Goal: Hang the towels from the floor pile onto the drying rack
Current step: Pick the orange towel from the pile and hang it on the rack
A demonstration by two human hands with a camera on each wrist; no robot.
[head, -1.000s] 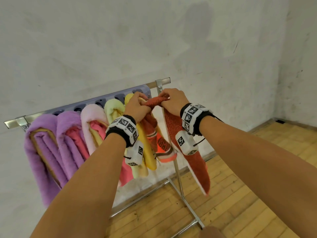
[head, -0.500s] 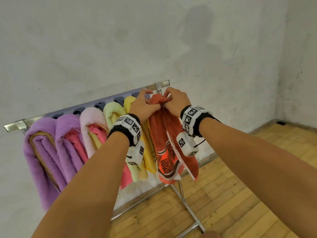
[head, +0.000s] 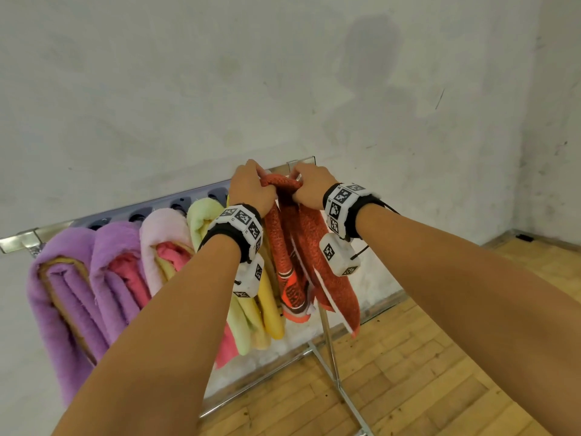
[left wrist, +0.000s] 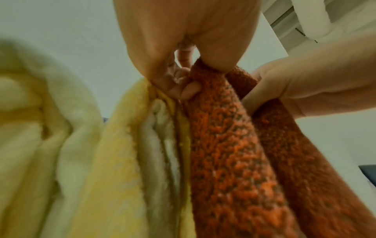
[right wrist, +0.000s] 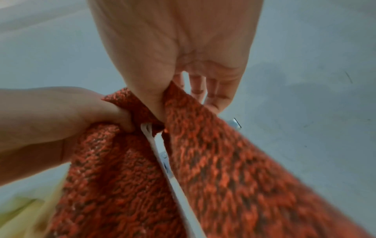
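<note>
Pale plaster wall (head: 283,73) fills the background of the head view, with wooden floor (head: 424,372) at the lower right; against the wall stands the drying rack (head: 328,338), its top bar already carrying a row of draped towels: two purple towels (head: 63,294), a pink towel (head: 163,234), a light green towel (head: 201,215) and a yellow towel (head: 270,306); at the bar's right end hangs the orange towel (head: 333,278), folded over the bar, just beside the yellow one; the left hand (head: 250,190) and the right hand (head: 311,188) both grasp its top fold from either side.

From the left wrist, the left hand (left wrist: 183,40) has its fingers (left wrist: 183,87) curled into the orange towel (left wrist: 234,153) at the fold, touching the yellow towel (left wrist: 118,153); the right hand (left wrist: 305,90) clasps the other side.

From the right wrist, the right hand (right wrist: 179,53) pinches the orange towel (right wrist: 213,169) at its top; the left hand (right wrist: 61,117) grips the neighbouring fold.
</note>
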